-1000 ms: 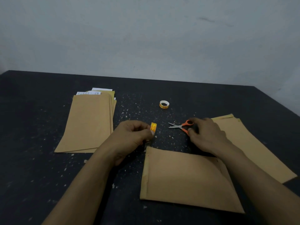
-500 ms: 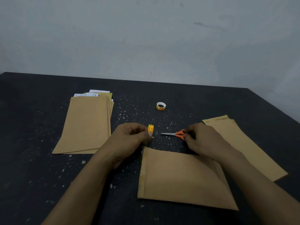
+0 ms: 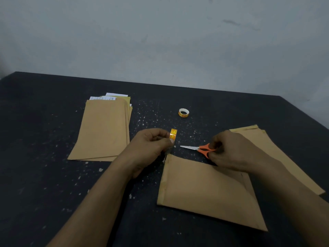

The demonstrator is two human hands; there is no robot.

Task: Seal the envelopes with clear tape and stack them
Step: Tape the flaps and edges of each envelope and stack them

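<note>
While pinching tape roll [image 3: 173, 134] with fingers of left hand [image 3: 151, 148], hold strip [image 3: 167, 154] taut; guide scissors [image 3: 199, 148], clamped in right hand [image 3: 231, 152], close to envelope [image 3: 204, 189] edge.

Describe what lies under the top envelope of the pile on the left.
Edges of more brown envelopes peek out along the right side of the top envelope, and white printed papers stick out at its far end. How many lie beneath is hidden.

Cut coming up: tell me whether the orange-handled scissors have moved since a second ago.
Yes. The orange-handled scissors in the right hand came nearer the person, away from the yellow tape roll lying flat.
</note>
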